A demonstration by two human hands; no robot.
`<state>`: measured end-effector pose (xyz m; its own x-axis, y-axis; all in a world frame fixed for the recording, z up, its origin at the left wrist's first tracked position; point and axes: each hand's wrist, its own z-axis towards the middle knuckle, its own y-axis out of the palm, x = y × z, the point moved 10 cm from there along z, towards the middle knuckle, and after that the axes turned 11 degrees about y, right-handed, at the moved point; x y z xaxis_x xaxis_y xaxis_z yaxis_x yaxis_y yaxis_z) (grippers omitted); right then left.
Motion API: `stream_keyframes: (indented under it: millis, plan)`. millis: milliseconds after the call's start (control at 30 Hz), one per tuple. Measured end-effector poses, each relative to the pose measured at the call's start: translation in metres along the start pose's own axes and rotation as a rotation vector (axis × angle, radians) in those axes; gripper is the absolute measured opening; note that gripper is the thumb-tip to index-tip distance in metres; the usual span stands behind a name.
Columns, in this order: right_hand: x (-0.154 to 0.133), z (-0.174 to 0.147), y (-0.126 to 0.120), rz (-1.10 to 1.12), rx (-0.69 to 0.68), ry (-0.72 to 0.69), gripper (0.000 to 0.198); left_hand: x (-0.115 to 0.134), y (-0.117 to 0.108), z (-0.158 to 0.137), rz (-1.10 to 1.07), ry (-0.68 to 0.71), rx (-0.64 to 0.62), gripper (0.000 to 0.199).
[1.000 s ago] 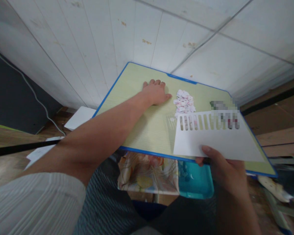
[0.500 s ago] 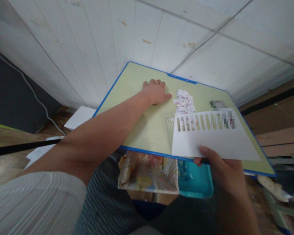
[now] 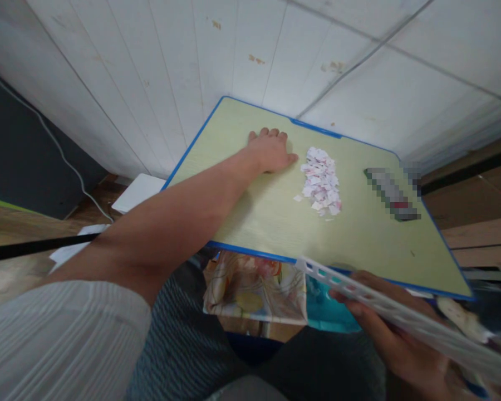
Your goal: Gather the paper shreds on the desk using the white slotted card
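Observation:
My left hand (image 3: 271, 150) lies palm down with its fingers spread on the pale yellow tabletop (image 3: 259, 217), which has a blue edge. Just right of it is a pile of small torn white paper scraps (image 3: 321, 181), some with reddish marks. At the near right edge, my right hand (image 3: 379, 323) grips a thin white slotted sheet (image 3: 442, 337). The sheet is tilted nearly edge-on, and its slots run along one side. Whether it is paper or plastic I cannot tell.
A pixelated dark, flat object (image 3: 390, 195) lies on the tabletop's right. Below the near edge are a patterned cloth-like container (image 3: 254, 295) and a teal tray (image 3: 332, 312). A white panelled wall (image 3: 242, 50) stands behind. White sheets (image 3: 137, 192) are at the left.
My right hand has drawn the slotted sheet back off the tabletop toward me and turned it edge-on, uncovering the scraps' lower part and the pixelated object. The left hand stays flat.

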<state>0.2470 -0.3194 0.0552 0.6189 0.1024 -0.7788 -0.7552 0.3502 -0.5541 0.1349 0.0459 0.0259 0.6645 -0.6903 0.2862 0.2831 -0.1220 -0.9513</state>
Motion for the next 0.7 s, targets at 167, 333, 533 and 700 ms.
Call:
stream_keyframes:
  millis: [167, 333, 533, 700]
  plan:
    - [-0.019, 0.004, 0.018, 0.016, -0.21, -0.159, 0.038, -0.001, -0.001, 0.001, -0.005, 0.002, 0.006, 0.091]
    - [-0.022, 0.001, 0.029, 0.053, -0.211, -0.217, 0.041, 0.0, -0.001, -0.001, -0.015, 0.005, 0.001, 0.086]
    - [-0.01, 0.004, 0.017, 0.037, -0.134, -0.029, 0.024, -0.001, -0.001, -0.001, -0.009, 0.0, -0.01, 0.089]
    - [0.032, 0.02, -0.026, 0.23, 0.401, 0.311, 0.032, 0.002, -0.004, -0.003, 0.033, -0.001, -0.016, 0.083]
